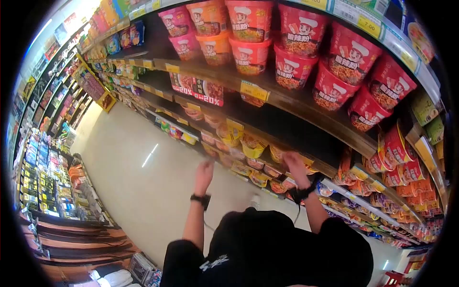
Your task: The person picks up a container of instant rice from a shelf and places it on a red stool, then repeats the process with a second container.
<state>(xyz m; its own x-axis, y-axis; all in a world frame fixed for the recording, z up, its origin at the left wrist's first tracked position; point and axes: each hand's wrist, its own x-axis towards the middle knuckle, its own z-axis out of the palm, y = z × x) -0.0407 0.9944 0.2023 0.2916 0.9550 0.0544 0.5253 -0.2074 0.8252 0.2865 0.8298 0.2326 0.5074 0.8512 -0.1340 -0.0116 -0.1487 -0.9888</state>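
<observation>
My left hand (204,174) is raised over the aisle floor, in front of the lower shelves, with a black band on its wrist. Its fingers are blurred and foreshortened; nothing shows in it. Further right, my right hand (295,167) reaches toward a shelf of packaged bowl noodles, its fingers loosely stretched and blurred. It too has a black band (302,192) at the wrist. Beside that hand, in this view, sit a yellow noodle bowl (277,153) and another yellow bowl (253,146). No item shows in the right hand.
Stacked red noodle cups (300,29) and orange cups (209,49) fill the upper shelf. Below it hangs a promotional sign (197,89). Price tags line the wooden shelf edges. A pale floor (129,158) runs along the aisle, with a goods rack (48,177) at left.
</observation>
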